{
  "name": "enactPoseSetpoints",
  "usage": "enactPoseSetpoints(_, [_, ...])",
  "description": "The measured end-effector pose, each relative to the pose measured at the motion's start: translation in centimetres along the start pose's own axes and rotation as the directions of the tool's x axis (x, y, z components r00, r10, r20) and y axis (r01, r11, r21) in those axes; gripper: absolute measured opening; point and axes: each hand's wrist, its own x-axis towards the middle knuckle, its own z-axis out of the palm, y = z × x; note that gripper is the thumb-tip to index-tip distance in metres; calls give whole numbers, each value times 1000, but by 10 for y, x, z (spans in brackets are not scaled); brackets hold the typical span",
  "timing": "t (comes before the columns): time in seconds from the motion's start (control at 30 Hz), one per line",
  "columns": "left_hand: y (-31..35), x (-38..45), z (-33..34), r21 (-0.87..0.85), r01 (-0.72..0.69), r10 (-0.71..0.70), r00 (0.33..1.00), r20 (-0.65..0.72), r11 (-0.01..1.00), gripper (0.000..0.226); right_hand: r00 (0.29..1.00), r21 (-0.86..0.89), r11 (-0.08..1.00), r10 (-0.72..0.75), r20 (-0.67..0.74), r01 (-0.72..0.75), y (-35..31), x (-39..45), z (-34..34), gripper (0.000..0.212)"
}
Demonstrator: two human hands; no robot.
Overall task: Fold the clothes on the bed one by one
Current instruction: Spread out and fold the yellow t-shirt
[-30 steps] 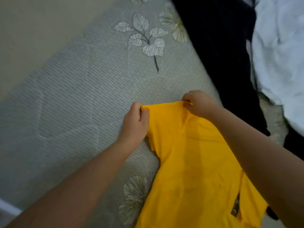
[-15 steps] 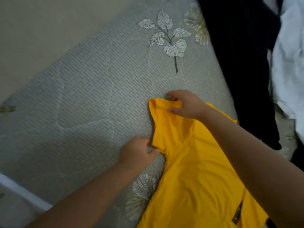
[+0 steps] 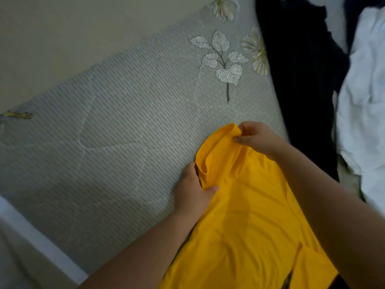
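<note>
Bright yellow soft-knit T-shirt (image 3: 245, 215) lies at 5 o'clock on the grey quilted, leaf-print bedspread (image 3: 125, 126), w/ the left hand (image 3: 192, 191) pinching its sleeve edge and the right hand (image 3: 257, 137) pinching the top corner at 12 o'clock of the shirt. Fabric looks light, limp, wrinkle-prone; best gripped at seams and hems. Black garment (image 3: 302, 80) and white garment (image 3: 366, 101) wait at 2 o'clock.

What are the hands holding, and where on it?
Both hold the yellow shirt. The right hand pinches the far top corner; the left hand grips the left edge just below.
</note>
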Motion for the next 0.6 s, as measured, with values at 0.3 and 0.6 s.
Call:
enactPoseSetpoints(0.3, [-14,-13,-16,-214,-205,154,961,-231,955,28,995,117,989,-90,-49,95,-18,-7,-9,34])
enactPoseSetpoints(0.6, [-21,-57,21,374,-832,704,550,450,410,18,1000,99,995,-8,-26,11,89,-145,-6,45])
